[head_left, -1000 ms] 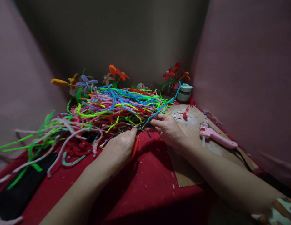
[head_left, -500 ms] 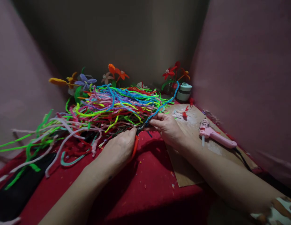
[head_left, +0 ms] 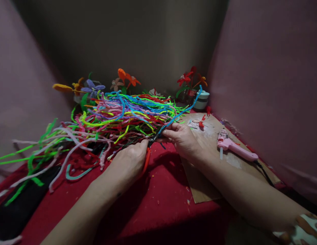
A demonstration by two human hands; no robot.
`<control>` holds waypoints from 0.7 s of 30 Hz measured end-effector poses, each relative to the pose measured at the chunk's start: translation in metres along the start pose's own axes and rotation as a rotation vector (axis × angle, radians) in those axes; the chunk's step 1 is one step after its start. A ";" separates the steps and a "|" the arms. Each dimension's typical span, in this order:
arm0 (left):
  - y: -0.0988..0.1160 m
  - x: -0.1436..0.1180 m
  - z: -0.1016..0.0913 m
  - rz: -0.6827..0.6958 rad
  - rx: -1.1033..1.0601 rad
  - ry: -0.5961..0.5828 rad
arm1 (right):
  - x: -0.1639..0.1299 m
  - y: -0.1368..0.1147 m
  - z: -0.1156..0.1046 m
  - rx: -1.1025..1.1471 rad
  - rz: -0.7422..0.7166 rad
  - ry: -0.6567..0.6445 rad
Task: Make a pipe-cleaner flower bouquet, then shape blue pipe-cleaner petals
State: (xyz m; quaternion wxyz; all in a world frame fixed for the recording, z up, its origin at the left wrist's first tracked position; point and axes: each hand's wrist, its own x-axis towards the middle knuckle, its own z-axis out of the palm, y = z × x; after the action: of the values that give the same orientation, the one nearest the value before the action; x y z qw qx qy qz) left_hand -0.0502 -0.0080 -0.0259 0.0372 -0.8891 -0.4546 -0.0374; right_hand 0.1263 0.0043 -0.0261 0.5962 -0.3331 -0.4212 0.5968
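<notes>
Blue pipe cleaner [head_left: 184,111] slants up beside the fuzzy pile [head_left: 132,112], left hand [head_left: 131,158] wrapped round the red-handled tool [head_left: 147,159] near its lower end, right hand [head_left: 183,136] pinching it, so remotely I'd just steady that pinch tbh.

A heap of pipe cleaners [head_left: 138,114] is spread over the left and middle of the counter [head_left: 160,200], flowers [head_left: 92,88] being set behind. One strand [head_left: 181,113] is held before its right end. Rightward, a glue gun [head_left: 236,149] is laid on cardboard [head_left: 204,189], a jar [head_left: 201,101] behind.
</notes>
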 end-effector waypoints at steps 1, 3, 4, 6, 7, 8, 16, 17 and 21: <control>0.001 -0.001 -0.001 -0.004 0.003 -0.007 | 0.000 0.000 0.000 -0.001 -0.004 0.003; 0.003 -0.002 -0.004 -0.020 0.006 -0.016 | 0.000 0.001 0.000 0.004 -0.015 -0.001; 0.004 -0.002 -0.006 -0.027 0.003 -0.020 | 0.000 0.002 0.000 0.009 -0.015 -0.006; 0.007 -0.003 -0.008 -0.046 0.000 -0.028 | 0.000 0.003 0.000 0.012 -0.019 -0.003; 0.009 -0.004 -0.009 -0.055 0.003 -0.032 | 0.000 0.004 -0.001 0.008 -0.025 0.002; 0.010 -0.004 -0.009 -0.063 0.006 -0.033 | 0.001 0.005 -0.001 0.001 -0.030 0.008; 0.001 -0.001 -0.006 -0.071 -0.274 0.073 | -0.001 0.005 -0.001 0.039 -0.007 -0.023; 0.000 0.000 -0.006 -0.106 -0.310 0.086 | -0.001 0.004 -0.001 0.055 0.000 -0.027; 0.000 0.003 -0.011 -0.194 -0.661 0.171 | -0.001 0.003 -0.003 0.133 0.018 -0.063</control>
State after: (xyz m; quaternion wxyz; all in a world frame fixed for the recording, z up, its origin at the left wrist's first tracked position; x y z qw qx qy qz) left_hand -0.0484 -0.0068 -0.0144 -0.2182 -0.7995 -0.4956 -0.2600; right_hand 0.1280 0.0039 -0.0298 0.5981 -0.2776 -0.3961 0.6391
